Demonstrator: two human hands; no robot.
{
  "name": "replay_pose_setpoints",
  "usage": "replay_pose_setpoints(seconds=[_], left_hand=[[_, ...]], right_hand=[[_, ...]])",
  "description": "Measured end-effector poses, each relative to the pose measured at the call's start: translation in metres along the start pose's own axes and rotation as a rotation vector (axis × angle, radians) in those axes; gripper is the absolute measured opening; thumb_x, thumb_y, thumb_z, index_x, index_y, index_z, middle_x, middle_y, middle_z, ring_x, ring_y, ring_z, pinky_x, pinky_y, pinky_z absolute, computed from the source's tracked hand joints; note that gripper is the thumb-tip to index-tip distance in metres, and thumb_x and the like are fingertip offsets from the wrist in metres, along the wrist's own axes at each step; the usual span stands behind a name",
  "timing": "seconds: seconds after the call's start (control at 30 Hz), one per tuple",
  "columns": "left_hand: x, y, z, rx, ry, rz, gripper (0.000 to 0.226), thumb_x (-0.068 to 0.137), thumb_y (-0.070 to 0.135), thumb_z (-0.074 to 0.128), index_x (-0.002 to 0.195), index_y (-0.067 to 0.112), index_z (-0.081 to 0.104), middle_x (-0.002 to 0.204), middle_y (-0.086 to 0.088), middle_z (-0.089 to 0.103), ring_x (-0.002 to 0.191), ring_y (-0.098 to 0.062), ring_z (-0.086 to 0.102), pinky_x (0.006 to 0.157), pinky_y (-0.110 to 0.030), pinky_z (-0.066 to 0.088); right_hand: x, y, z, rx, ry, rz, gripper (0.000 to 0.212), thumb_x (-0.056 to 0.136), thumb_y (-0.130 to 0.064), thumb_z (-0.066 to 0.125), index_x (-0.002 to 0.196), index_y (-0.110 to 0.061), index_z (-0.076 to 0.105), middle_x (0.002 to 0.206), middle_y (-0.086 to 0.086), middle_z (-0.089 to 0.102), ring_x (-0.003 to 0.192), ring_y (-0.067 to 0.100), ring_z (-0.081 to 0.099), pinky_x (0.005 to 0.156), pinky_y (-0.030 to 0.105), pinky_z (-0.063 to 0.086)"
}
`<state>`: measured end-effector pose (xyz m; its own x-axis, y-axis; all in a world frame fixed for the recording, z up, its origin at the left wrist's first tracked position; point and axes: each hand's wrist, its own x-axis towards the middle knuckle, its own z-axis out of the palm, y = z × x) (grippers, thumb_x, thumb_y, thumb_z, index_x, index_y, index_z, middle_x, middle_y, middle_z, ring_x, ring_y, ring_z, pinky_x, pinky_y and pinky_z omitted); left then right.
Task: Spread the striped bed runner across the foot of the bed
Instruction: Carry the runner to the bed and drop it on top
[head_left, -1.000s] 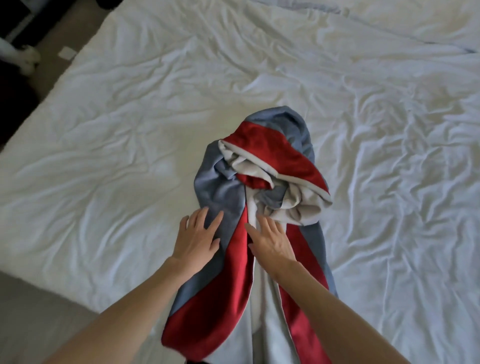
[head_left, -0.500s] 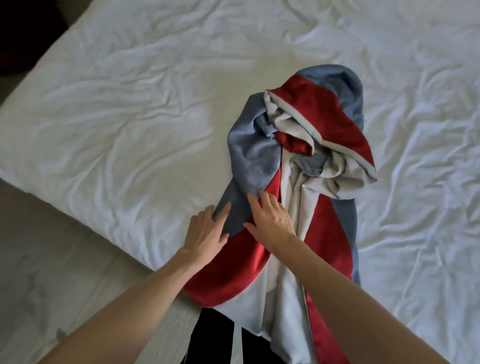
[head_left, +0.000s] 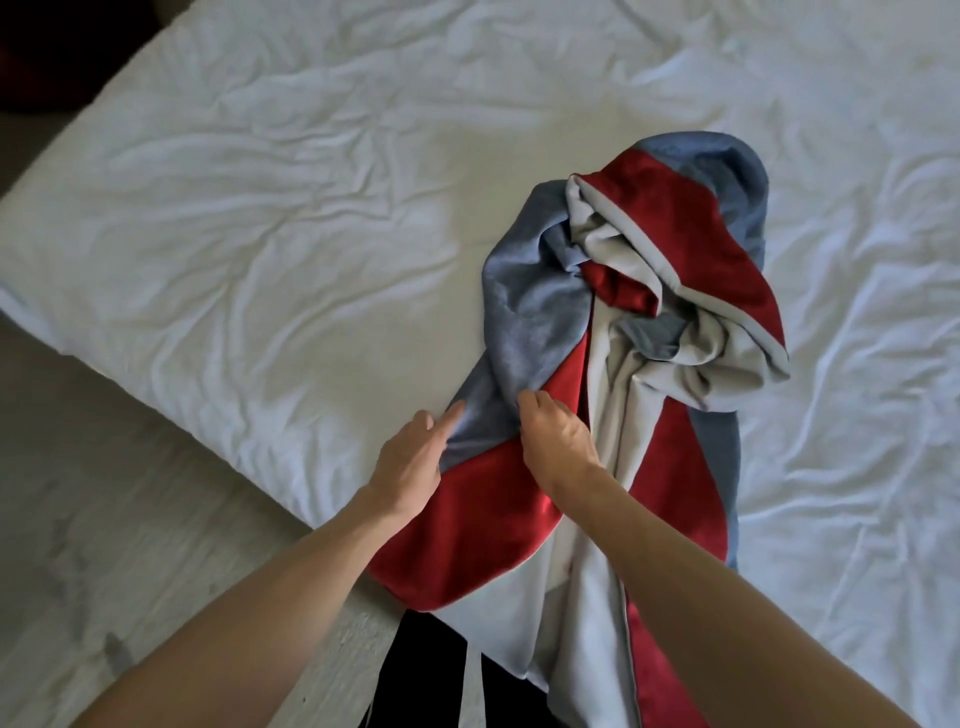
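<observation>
- The striped runner (head_left: 613, 374) lies bunched in a heap on the white sheet (head_left: 260, 208) near the bed's edge, and its near end hangs over that edge toward the floor (head_left: 104, 519).
- Our right hand (head_left: 553, 441) has its fingers curled into the blue and red cloth, and it looks pinched shut on a fold there.
- Our left hand (head_left: 410, 467) lies mostly open, its fingers long and flat, the tips touching the blue band's left border; it holds nothing that we can see.
- We judge the spreading is barely begun: no part of the runner lies flat across the bed.
- Risk: the far end is twisted, with grey lining and red folded over each other. If we pull sideways from one pinch, the knot may tighten or the whole heap may drag along.
- Risk: the hanging end adds weight, so a loose grip could let the runner slide off to the floor.
- Risk: the sheet is already creased, and dragging cloth across it may ruck it further.
</observation>
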<state>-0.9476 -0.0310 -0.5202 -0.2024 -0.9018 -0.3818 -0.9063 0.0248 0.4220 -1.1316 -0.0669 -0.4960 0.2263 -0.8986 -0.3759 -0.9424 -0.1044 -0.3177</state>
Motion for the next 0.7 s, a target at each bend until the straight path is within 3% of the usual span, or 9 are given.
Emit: replay_pose_setpoints(seconds=[0.23,0.47,0.6,0.7], left_hand=[[-0.006,-0.015,-0.036,0.007,0.088,0.029,0.057,0.085,-0.006,0.059,0.138,0.010,0.044,0.086,-0.013,0.052,0.067,-0.026,0.057,0.066,-0.036,0.055],[0.016,-0.048,-0.092,0.027,0.211,0.032,0.061,0.082,-0.007,0.060,0.138,0.010,0.044,0.096,-0.016,0.055,0.073,-0.030,0.062,0.069,-0.029,0.050],[0.038,-0.064,-0.129,0.015,0.224,0.069,0.056,0.084,-0.004,0.058,0.137,0.007,0.044,0.100,-0.019,0.055,0.080,-0.035,0.061,0.073,-0.036,0.049],[0.058,-0.073,-0.154,0.010,0.218,0.130,0.055,0.086,0.002,0.059,0.138,0.007,0.042,0.103,-0.020,0.056,0.084,-0.038,0.060,0.074,-0.042,0.048]], right_hand=[[0.015,-0.028,-0.018,0.020,0.052,-0.047,0.017,0.087,0.005,0.051,0.099,-0.008,0.050,0.087,0.006,0.058,0.073,0.021,0.058,0.056,0.026,0.039],[0.039,-0.068,-0.036,0.014,0.126,-0.049,0.020,0.086,0.001,0.057,0.101,-0.008,0.048,0.086,0.006,0.057,0.074,0.022,0.060,0.057,0.027,0.042],[0.057,-0.097,-0.046,-0.058,0.205,0.008,0.026,0.084,-0.004,0.057,0.108,-0.008,0.051,0.094,0.009,0.057,0.084,0.026,0.058,0.068,0.035,0.047],[0.072,-0.121,-0.055,-0.119,0.271,-0.059,0.043,0.081,-0.002,0.058,0.123,-0.009,0.052,0.112,0.017,0.054,0.098,0.034,0.053,0.082,0.041,0.044]])
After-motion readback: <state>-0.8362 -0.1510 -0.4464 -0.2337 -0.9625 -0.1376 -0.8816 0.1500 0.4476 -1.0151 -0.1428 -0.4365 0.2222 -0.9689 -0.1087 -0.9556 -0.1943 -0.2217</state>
